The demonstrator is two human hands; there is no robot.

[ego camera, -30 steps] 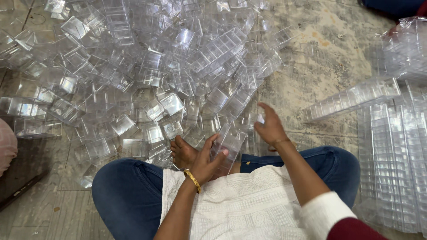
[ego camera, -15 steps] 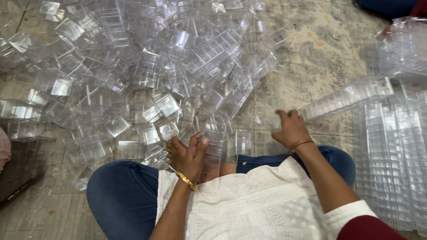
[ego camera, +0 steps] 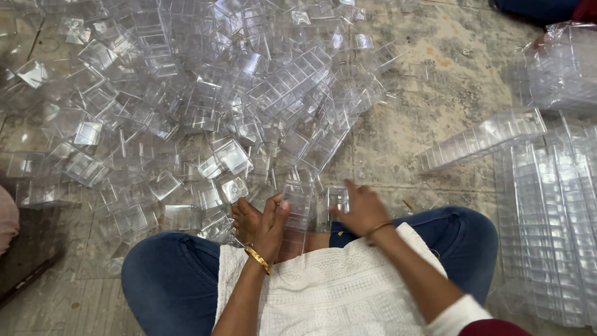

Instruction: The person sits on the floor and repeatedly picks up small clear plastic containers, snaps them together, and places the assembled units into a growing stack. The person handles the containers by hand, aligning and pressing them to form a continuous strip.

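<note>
Left hand [ego camera: 272,225] gripping a clear box stack [ego camera: 296,214], right hand [ego camera: 360,208] spread beside, loose boxes [ego camera: 205,112] ahead

The stack [ego camera: 296,214] is a short column of clear plastic boxes pushed one into the next — see-through and shiny. It stands almost upright over the lap, held at its left side. A single clear box [ego camera: 336,200] sits just beside it, on the right — small, square, open.
</note>
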